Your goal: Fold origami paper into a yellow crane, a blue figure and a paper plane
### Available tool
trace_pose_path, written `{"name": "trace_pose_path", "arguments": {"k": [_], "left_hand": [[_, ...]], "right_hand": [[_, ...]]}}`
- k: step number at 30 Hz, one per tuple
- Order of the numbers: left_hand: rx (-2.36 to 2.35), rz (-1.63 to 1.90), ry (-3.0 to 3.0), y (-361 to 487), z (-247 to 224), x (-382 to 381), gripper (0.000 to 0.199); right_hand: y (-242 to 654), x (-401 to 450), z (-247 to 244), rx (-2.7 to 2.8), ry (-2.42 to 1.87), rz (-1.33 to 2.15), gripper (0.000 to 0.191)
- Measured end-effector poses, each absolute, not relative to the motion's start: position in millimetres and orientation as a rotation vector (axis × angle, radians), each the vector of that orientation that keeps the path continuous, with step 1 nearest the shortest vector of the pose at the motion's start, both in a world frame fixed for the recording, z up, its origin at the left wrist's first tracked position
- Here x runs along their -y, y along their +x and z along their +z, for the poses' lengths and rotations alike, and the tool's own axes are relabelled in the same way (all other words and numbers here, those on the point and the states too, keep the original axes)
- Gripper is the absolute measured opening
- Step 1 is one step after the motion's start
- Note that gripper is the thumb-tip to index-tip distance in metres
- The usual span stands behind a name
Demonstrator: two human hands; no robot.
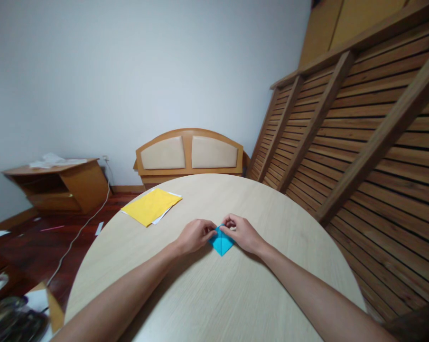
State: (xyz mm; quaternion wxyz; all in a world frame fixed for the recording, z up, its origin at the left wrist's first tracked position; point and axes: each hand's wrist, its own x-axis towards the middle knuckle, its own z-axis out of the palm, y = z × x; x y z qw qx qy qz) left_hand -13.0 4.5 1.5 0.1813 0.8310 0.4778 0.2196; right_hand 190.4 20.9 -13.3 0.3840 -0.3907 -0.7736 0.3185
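While I watch through the head view, the folded blue paper [222,246] sits just below and right of the frame's centre, one corner pointing toward the bottom edge. My left hand [197,235] pinches its upper left side, and my right hand [246,233] grips it near the top corner, thumb against the paper. Left of centre, yellow sheets [152,205] lie on the round table [264,299], well apart from both hands.

Blue paper [222,244]: one piece, folded, diamond-shaped, creased down its middle; upper corner between left grip [197,234] and right grip [246,233].
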Motion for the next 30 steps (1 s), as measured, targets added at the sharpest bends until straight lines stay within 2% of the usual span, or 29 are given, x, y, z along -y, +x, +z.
{"name": "trace_pose_path", "arguments": {"k": [3,7,9,14,20,25,30], "left_hand": [[-1.303,0.813,2.184,-13,0,-9,0.028],[-1.249,1.072,1.955,-13,-2,-15,0.028],[-1.213,1.132,1.868,-12,-4,-17,0.028],[-1.14,1.154,1.764,-11,-10,-19,0.024],[-1.254,1.135,1.956,-13,-6,-14,0.015],[-1.364,1.012,2.358,-19,-6,-12,0.016],[-1.373,0.714,2.712,-23,-10,-12,0.021]], "right_hand": [[190,-21,-14,1.894,-1.044,0.791,0.024],[191,-24,-17,1.752,-1.097,0.858,0.049],[191,-26,-18,1.703,-1.038,0.941,0.053],[190,-26,-14,1.736,-0.902,0.985,0.034],[196,-20,-4,1.981,-1.0,0.619,0.012],[201,-19,-2,2.193,-1.067,0.265,0.019],[202,-22,-7,2.353,-1.079,0.164,0.028]]}}
